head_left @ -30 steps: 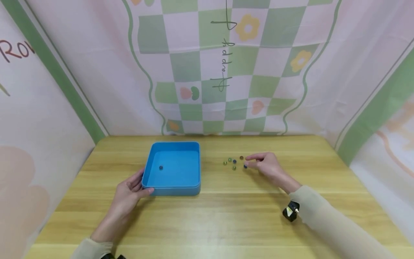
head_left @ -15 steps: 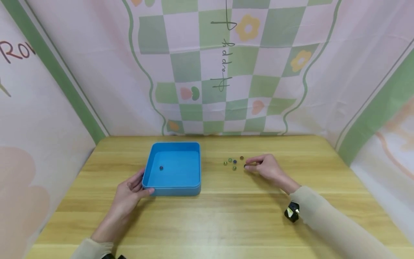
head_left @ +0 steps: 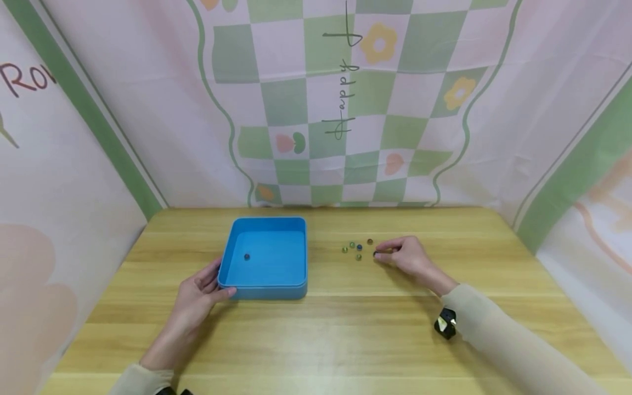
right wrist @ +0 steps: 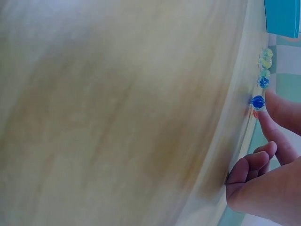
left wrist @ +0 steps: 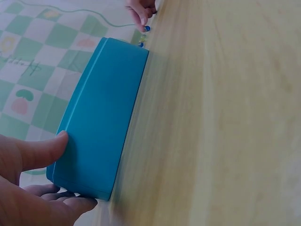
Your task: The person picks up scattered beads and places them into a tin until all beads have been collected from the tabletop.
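My left hand [head_left: 192,299] grips the near left corner of a square, open-topped blue box [head_left: 269,292], thumb on the front wall and fingers around the left side. Inside the box lies one dark marble [head_left: 247,257]. To the right, my right hand [head_left: 410,257] pinches a dark blue marble [head_left: 376,254] between thumb and forefinger, low at the tabletop. The right wrist view has this blue marble [right wrist: 257,102] at the fingertips, the other fingers curled in. Left of that hand lie a second blue marble [head_left: 359,247] and a brown marble [head_left: 370,241].
Several greenish marbles, including a yellow-green marble [head_left: 359,257], lie between the box and my right hand. Everything stands on a wooden table [head_left: 321,340]. A patterned cloth [head_left: 326,109] hangs behind the table's far edge, with more cloth at both sides.
The right thumb and forefinger have come together on the dark blue marble, the hand dipping slightly. My left hand and the box stay as they were.
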`<state>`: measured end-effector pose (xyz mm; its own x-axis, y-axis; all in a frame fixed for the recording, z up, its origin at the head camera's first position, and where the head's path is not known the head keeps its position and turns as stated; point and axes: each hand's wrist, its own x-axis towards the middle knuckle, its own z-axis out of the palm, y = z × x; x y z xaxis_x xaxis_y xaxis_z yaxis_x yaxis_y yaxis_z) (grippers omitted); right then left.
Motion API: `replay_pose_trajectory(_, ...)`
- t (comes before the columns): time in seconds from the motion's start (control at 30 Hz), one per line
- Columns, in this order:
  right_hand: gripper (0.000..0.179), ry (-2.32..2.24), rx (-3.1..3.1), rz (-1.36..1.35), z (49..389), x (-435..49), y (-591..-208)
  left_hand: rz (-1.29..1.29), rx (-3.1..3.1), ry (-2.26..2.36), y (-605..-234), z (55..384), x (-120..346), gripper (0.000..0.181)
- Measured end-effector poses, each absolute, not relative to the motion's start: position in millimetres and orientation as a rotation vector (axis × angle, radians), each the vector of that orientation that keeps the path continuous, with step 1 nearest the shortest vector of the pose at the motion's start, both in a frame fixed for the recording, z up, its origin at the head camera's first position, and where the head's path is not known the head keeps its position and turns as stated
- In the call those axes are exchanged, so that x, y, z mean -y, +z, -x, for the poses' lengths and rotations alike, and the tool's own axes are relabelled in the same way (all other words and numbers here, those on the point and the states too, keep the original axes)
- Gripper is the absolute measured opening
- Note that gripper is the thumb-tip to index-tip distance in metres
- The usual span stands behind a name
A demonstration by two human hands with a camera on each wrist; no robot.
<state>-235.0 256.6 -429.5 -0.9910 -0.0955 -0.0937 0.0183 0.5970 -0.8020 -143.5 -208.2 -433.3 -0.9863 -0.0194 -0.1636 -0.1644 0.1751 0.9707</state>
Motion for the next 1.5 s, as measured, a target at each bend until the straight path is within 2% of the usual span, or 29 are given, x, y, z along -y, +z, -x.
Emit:
replay_pose_trajectory(0.97, 0.025, -1.261, -2.761, 0.054, 234.6, -254.0, -431.5, 0.223, -2.282, 1.961, -430.6, 144.9, 207.6, 0.082)
replay_pose_trajectory(1.5, 0.029, -1.369, -2.702, 0.013, 232.0, -252.1, -425.8, 0.220, -2.287, 1.960, -430.2, 143.6, 207.5, 0.082)
